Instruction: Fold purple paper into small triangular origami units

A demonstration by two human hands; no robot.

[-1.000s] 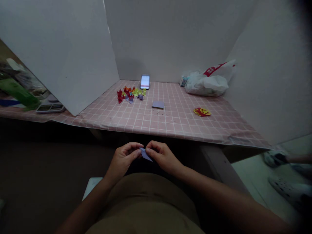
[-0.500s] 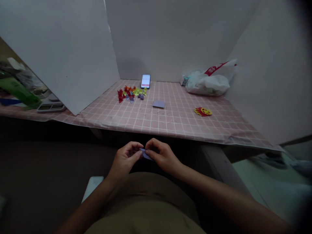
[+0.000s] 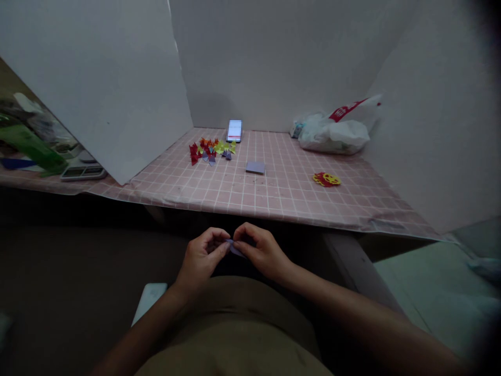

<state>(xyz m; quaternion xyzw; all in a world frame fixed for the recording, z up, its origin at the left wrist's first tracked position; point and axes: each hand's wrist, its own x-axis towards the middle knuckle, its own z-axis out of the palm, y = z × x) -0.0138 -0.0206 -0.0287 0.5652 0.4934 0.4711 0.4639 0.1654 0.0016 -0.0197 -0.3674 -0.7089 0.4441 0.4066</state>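
A small folded piece of purple paper (image 3: 236, 250) is pinched between my two hands, in front of the table edge and above my lap. My left hand (image 3: 201, 254) grips its left end between thumb and fingers. Thumb and forefinger of my right hand (image 3: 263, 249) close on it from the other side, and they hide part of the paper. On the table lies a stack of square purple paper (image 3: 255, 167). Left of the stack sits a cluster of small folded paper pieces (image 3: 209, 148) in red, orange, yellow and purple.
A lit phone (image 3: 235, 130) stands at the back of the pink checked table (image 3: 219, 193). Yellow and red cut-out shapes (image 3: 327, 179) lie right, before a white plastic bag (image 3: 336, 134). White panels (image 3: 113, 78) flank the table. A scale (image 3: 83, 172) sits far left.
Both hands stay nearly in place, still pinching the purple paper. Slightly less of the paper shows between the fingertips. The things on the table have not moved.
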